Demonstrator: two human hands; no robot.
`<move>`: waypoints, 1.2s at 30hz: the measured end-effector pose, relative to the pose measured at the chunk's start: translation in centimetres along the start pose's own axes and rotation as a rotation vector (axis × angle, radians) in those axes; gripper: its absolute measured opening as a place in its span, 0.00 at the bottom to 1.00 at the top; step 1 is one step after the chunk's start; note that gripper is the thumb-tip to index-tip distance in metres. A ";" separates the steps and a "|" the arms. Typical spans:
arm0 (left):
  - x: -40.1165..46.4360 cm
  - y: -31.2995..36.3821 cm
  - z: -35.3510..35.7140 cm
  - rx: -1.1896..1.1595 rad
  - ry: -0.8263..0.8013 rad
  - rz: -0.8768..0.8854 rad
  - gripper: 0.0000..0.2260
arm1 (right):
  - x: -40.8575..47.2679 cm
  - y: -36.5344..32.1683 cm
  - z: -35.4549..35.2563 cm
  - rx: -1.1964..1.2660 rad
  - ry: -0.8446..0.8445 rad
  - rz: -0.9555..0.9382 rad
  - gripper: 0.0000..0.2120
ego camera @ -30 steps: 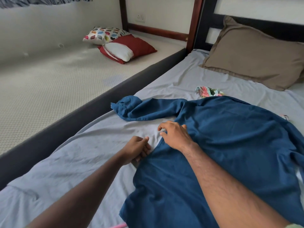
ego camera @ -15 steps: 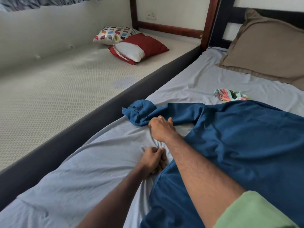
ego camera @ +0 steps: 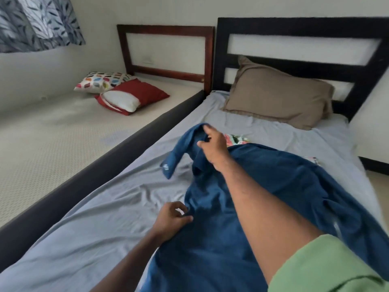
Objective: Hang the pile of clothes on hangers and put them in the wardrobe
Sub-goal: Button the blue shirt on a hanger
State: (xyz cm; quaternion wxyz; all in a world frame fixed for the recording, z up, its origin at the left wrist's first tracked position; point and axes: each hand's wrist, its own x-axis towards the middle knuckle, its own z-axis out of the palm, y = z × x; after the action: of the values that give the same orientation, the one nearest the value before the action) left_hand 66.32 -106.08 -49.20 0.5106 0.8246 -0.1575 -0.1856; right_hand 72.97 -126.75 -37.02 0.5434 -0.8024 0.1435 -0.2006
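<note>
Early stage: right hand (ego camera: 212, 147) is pinching the sleeve of the shirt (ego camera: 263, 186), left hand (ego camera: 171, 220) is gripping its edge; no hanger is showing.

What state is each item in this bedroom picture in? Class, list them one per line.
Dark blue cotton shirt: spread on the grey sheet, sleeve lifted.
Right hand: pinching the sleeve.
Left hand: pinching the shirt's edge.
Brown rectangular pillow: leaning against the black headboard.
Red cushion cover: open, white insert showing.
Colourful patterned cloth: crumpled, partly hidden.
</note>
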 end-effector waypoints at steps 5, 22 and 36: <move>0.2 4.7 4.1 0.210 -0.081 0.252 0.10 | 0.8 2.7 -13.4 0.361 0.433 0.066 0.36; -4.9 7.5 11.2 0.565 -0.256 0.255 0.16 | -15.0 11.6 -23.2 -0.428 0.705 0.571 0.22; -13.6 6.1 0.7 0.927 -0.392 0.173 0.10 | -24.1 8.3 -7.4 -0.037 0.076 0.462 0.09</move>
State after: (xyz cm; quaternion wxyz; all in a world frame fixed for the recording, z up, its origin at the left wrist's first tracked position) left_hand 53.56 -103.12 -42.05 0.0655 0.8980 -0.3840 -0.2046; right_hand 48.14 -125.01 -46.32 0.5542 -0.7500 0.3473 -0.0984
